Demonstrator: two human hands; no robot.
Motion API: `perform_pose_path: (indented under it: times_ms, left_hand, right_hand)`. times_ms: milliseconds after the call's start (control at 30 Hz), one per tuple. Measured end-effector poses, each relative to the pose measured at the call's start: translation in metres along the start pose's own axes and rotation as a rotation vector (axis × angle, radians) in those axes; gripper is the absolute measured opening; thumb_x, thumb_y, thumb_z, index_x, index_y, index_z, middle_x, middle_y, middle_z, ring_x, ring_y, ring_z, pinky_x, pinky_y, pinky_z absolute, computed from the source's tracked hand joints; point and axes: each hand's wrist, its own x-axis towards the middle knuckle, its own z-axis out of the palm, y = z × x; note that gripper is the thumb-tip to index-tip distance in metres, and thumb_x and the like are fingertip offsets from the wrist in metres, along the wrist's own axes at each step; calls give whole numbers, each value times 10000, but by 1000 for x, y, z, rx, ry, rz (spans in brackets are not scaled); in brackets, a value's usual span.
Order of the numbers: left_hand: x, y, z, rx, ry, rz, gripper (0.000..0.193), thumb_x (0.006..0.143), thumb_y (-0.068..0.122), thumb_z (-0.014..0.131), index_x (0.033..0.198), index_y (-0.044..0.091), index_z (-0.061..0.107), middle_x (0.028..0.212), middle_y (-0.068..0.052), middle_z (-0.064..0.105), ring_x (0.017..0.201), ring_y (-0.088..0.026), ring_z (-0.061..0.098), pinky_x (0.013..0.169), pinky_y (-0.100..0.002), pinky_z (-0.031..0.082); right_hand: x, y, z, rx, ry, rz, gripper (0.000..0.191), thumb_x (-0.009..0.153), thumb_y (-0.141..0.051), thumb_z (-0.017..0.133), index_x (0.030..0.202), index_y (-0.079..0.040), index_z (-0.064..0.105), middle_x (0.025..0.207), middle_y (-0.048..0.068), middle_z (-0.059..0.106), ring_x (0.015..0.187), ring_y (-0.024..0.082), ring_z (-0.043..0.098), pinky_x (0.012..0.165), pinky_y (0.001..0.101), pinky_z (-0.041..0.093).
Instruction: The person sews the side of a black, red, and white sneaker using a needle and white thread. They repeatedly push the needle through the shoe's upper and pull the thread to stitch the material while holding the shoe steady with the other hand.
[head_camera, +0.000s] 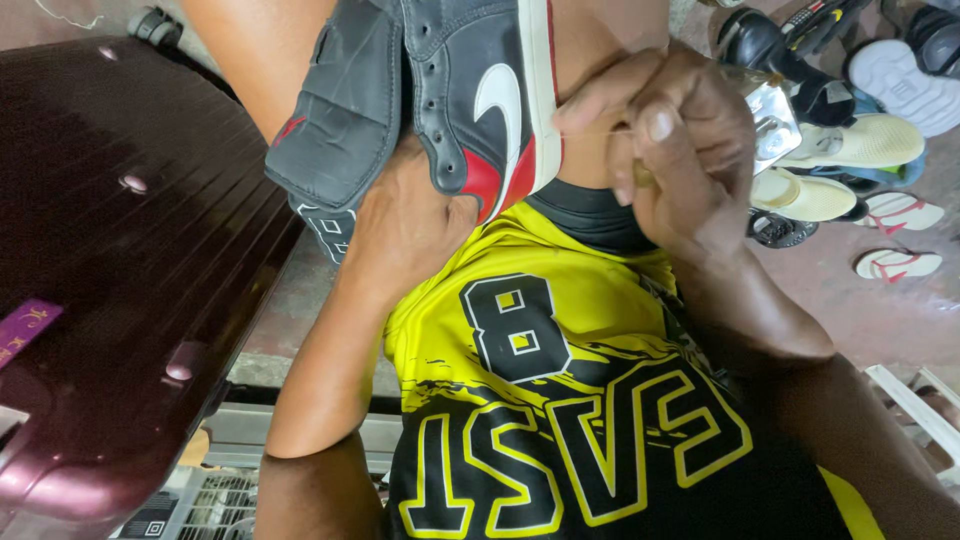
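Yellow-and-black sports jersey (560, 400): nearest the lens, filling the lower centre, worn by the person; a dark collar shows just below the right-hand fingers.

Maroon hard-shell suitcase (110, 280): far left, ribbed and glossy, well apart from both hands; a purple tag lies on its lower left edge.

Left hand (405, 225): forearm rises from the lower left; palm pressed against the heel of the sneaker. The fingertips are hidden behind the shoe, so the closing of the fingers cannot be told for certain, though the hand bears the shoe's weight.

High-top sneaker (440, 90): black leather with red heel panel, white side mark and white sole edge; propped against the person's bare leg above the left hand, with the sole edge facing the right-hand fingers and the open ankle flap hanging left of the left wrist.

Right hand (670, 150): just right of the sneaker's sole edge, fingers (655, 125) curled tight, thumb and forefinger pinching a thin pale strand, seemingly thread, that runs toward the sole. A small silvery object (772, 120) peeps out behind the knuckles; its kind cannot be told.

Loose footwear (860, 150): sandals, slippers and shoes scattered on the reddish floor, beyond the right-hand knuckles at far right.
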Motion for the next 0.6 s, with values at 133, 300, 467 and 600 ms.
perform_pose_path:
  times_ms: [133,300,467,600]
  left_hand:
    - [6,4,0,-42,-9,-133,217,767,117,683,956,11,691,892,-252,673,841,-455,660,753,-513,518]
    - [10,17,3,-126,114,-85,174,885,168,715,1011,50,732,913,-190,729,868,-373,714,787,-460,542]
    - [14,23,1,-219,170,-109,163,897,160,702,1006,42,730,919,-183,725,876,-359,718,801,-448,543]
    - [28,21,-12,-225,273,23,129,902,105,668,1000,29,705,1019,-210,704,953,-395,699,852,-454,545]
  right_hand:
    - [4,15,16,35,-87,-58,220,1161,-212,505,999,-68,466,812,46,585,574,66,492,660,269,499]
    - [4,18,30,-412,-39,-132,283,1213,-140,554,972,-15,477,831,69,545,703,132,453,683,273,410]
    - [26,19,43,-721,73,-313,268,1160,-108,640,938,-12,524,799,81,575,692,171,514,679,299,435]
    - [53,15,53,-779,91,-340,261,1144,-109,662,937,-14,534,757,71,557,642,175,530,665,302,465]
